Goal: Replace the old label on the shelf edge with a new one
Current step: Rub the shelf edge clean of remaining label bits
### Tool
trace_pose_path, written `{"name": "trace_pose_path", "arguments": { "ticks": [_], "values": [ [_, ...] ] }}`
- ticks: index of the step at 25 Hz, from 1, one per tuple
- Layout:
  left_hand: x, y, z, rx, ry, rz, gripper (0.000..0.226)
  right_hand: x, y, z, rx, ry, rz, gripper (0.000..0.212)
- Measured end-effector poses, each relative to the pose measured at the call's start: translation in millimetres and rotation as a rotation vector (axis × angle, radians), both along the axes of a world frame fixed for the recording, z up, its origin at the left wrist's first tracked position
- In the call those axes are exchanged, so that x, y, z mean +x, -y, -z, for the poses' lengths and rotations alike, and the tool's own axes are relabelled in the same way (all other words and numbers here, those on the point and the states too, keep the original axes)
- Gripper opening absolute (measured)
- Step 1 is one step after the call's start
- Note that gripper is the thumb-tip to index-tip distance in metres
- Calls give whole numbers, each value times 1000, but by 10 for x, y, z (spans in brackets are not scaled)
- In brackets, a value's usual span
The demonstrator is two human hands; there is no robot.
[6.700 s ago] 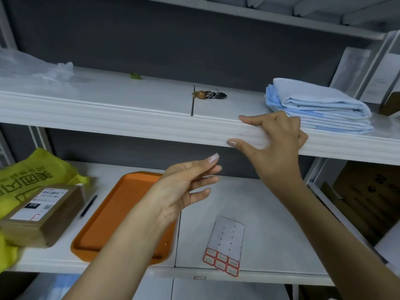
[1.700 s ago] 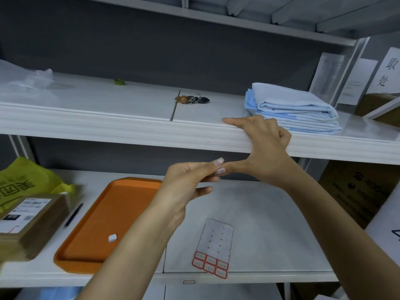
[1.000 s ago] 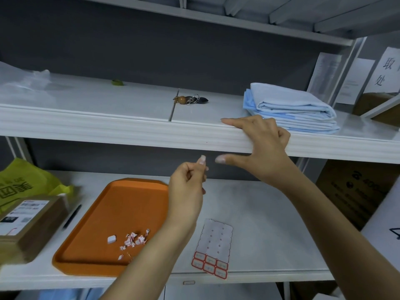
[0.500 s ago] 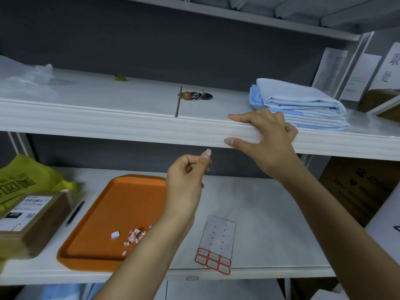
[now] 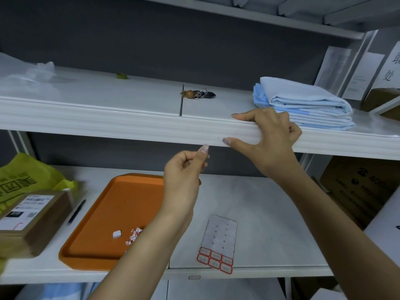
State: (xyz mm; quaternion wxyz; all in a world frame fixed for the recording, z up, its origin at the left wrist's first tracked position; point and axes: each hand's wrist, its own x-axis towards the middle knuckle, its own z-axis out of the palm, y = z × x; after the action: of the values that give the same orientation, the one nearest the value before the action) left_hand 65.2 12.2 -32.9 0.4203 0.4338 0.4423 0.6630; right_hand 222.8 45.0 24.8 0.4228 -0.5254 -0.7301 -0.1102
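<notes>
The white upper shelf edge [image 5: 129, 126] runs across the view, and no label shows on its visible front. My right hand [image 5: 270, 139] holds that edge, with fingers over the top and the thumb along the lower front. Just below the edge and left of that thumb, my left hand [image 5: 184, 176] is raised with fingers curled and thumb pressed to the forefinger. Nothing is visible between them. A sheet of red-bordered labels [image 5: 218, 241], mostly used up, lies on the lower shelf. Torn label scraps [image 5: 133, 234] lie in the orange tray [image 5: 121, 180].
The upper shelf holds folded blue cloth [image 5: 303, 100], a key bunch [image 5: 198, 94] and a clear plastic bag [image 5: 26, 70]. On the lower shelf, a brown parcel [image 5: 32, 215], a yellow bag [image 5: 26, 176] and a pen [image 5: 76, 212] lie left of the tray. Cardboard boxes [image 5: 357, 187] stand at right.
Red and white scraps have appeared in the tray since 1.7 s ago. My left hand left the right thumb, curled up, and has risen to the shelf edge. My right hand stays put.
</notes>
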Motion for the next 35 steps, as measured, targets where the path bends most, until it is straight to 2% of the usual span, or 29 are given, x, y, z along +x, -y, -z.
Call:
{"name": "trace_pose_path", "arguments": {
  "ticks": [8, 35],
  "values": [
    [-23, 12, -1, -20, -1, 14, 25, 99, 58, -63, -42, 6, -127, 42],
    [101, 140, -108, -11, 18, 13, 23, 43, 52, -82, -29, -1, -69, 35]
  ]
}}
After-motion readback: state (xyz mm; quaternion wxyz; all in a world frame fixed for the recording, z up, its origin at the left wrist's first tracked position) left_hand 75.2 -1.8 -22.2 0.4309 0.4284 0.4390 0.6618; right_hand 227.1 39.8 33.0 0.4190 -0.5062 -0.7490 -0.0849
